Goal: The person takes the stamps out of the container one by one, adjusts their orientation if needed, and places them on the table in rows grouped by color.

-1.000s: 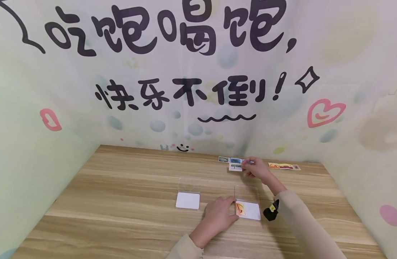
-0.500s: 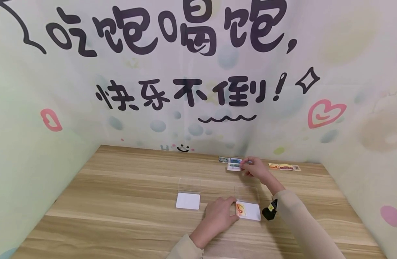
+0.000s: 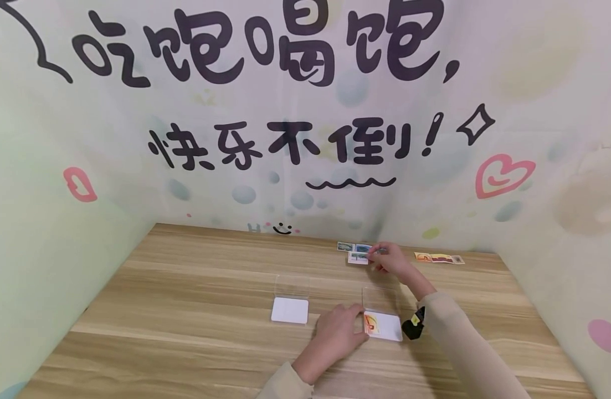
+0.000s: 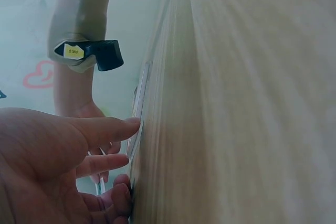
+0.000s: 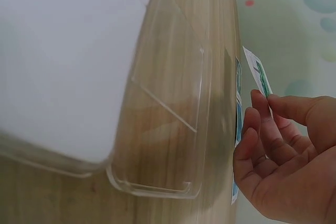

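Note:
My right hand [image 3: 392, 260] pinches a stamp [image 3: 358, 257] between thumb and fingertips near the table's back edge. In the right wrist view, this stamp [image 5: 257, 72] is tilted up and shows a green picture with a white border. Behind it lie blue-green stamps [image 3: 346, 246], partly hidden by the hand. My left hand [image 3: 337, 331] holds the left end of a clear plastic case [image 3: 391, 327], thumb and forefinger at its two corners. This case lies with its lid raised; a white card fills it, with an orange-red stamp [image 3: 372, 323] on the card's left part.
Left of my left hand lies a second clear case [image 3: 289, 310] with its lid raised and a white card inside. A row of red and yellow stamps [image 3: 439, 258] lies at the back right. A printed cloth [image 3: 285, 210] hangs behind the wooden table [image 3: 185, 288].
The pinched stamp has moved slightly left and toward me, out from the blue-green stamps, with my right hand drawing along. My left hand stays at the case.

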### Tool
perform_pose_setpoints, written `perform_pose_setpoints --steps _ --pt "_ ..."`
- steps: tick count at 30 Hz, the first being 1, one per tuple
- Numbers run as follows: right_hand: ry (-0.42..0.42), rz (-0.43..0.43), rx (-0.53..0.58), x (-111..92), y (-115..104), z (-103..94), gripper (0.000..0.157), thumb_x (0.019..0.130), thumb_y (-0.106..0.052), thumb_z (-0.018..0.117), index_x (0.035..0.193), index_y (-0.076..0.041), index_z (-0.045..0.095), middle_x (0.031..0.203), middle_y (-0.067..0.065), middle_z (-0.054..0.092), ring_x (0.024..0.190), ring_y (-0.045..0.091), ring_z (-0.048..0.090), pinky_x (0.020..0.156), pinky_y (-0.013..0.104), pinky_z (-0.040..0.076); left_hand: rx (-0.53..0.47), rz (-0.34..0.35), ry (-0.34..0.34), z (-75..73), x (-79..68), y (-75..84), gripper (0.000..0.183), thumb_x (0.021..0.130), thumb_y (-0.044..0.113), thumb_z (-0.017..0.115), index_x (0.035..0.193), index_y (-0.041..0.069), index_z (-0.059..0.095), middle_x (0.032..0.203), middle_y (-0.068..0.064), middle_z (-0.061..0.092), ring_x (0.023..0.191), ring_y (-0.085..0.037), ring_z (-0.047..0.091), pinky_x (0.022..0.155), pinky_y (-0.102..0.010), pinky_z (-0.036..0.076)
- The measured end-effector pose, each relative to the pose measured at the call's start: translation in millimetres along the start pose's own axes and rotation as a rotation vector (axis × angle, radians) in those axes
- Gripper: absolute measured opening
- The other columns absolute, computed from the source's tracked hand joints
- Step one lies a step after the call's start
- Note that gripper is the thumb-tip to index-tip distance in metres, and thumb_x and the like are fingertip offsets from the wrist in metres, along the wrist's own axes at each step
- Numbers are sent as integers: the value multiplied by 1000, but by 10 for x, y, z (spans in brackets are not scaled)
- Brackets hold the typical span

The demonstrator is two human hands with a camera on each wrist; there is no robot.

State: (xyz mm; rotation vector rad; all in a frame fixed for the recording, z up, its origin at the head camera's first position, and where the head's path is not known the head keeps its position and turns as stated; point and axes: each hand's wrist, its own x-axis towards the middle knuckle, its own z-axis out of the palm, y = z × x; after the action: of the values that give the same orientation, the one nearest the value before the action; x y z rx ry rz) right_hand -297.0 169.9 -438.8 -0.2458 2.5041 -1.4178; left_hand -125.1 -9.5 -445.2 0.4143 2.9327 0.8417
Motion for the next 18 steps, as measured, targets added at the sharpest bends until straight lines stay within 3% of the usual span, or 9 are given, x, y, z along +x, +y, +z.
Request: perform_pose_setpoints --steps 18 --pt "4 -2 -3 9 -79 70 18 105 -9 63 113 7 62 95 18 73 68 15 60 64 31 50 4 -10 -8 0 12 10 49 87 31 87 131 14 71 107 -8 74 92 -23 68 66 -34 48"
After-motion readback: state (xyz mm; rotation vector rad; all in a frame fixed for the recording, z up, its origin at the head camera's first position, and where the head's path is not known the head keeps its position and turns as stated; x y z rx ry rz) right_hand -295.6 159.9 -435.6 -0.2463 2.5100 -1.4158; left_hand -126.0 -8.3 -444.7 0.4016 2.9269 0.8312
